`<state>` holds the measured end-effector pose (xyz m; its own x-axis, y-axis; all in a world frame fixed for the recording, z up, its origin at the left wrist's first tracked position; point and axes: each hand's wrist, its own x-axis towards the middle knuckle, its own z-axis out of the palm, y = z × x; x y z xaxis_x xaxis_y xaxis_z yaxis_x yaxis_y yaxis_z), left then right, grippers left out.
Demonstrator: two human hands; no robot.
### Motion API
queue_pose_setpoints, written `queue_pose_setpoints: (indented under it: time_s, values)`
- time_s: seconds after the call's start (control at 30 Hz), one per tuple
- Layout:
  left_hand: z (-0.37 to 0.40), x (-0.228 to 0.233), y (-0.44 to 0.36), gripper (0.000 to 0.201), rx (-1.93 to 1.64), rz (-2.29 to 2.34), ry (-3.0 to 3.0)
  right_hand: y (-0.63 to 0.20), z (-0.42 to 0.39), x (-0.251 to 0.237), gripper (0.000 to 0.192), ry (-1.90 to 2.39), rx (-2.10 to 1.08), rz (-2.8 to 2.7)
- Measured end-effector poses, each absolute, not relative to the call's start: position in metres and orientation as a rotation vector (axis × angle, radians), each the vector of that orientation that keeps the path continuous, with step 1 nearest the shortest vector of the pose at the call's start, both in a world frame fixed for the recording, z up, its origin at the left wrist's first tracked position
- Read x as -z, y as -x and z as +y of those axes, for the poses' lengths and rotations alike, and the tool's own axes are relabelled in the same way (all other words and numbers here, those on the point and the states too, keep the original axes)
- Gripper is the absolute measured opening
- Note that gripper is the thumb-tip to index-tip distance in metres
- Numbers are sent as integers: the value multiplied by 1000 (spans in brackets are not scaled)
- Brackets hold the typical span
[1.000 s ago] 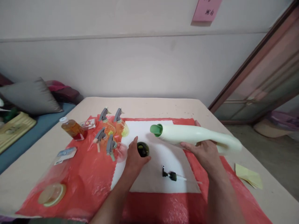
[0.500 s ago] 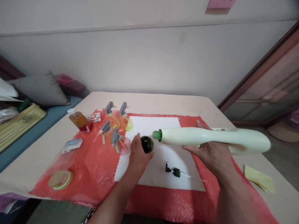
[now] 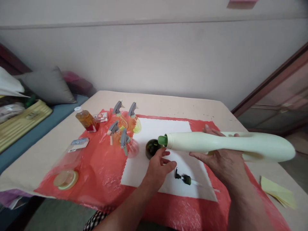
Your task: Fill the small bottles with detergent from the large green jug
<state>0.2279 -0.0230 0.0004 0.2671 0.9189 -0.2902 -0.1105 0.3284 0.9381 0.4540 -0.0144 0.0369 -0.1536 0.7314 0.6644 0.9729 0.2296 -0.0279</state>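
My right hand is wrapped around a long pale green plastic jug, holding it level above the table. Its green spout points left. Just below the spout is my left hand, palm turned to the right, fingers apart and slightly bent, with nothing seen in it. A dark green bottle, viewed from above, stands on a white sheet at the spout's left, partly covered by it. A dark pump head with a clear tube lies on the sheet, to the right of my left hand.
Several trigger spray bottles stand on red plastic film to the left. Beyond them are an amber bottle, small packets and a round clear container. Yellow cloths lie at the right edge.
My left hand has let go of the dark green bottle and moved right, to beneath the spout. The jug stays in my right hand. The whole view has shifted slightly.
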Motion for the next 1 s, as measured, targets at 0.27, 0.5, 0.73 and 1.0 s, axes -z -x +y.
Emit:
queue_pose_setpoints:
  time_s: [0.27,0.5,0.73,1.0]
  values:
    - [-22,-11,-222,62,-929,958,-907,-446,-16,-41,86,1559,570,-1966]
    - [-23,-10,-221,56,-918,945,-981,-441,-21,-48,80,1534,622,-1987]
    - [-23,-8,-221,56,-918,930,-988,-441,-22,-51,81,1534,635,-2006]
    - [-24,-12,-220,57,-919,903,-967,-439,-22,-54,79,1535,639,-1999]
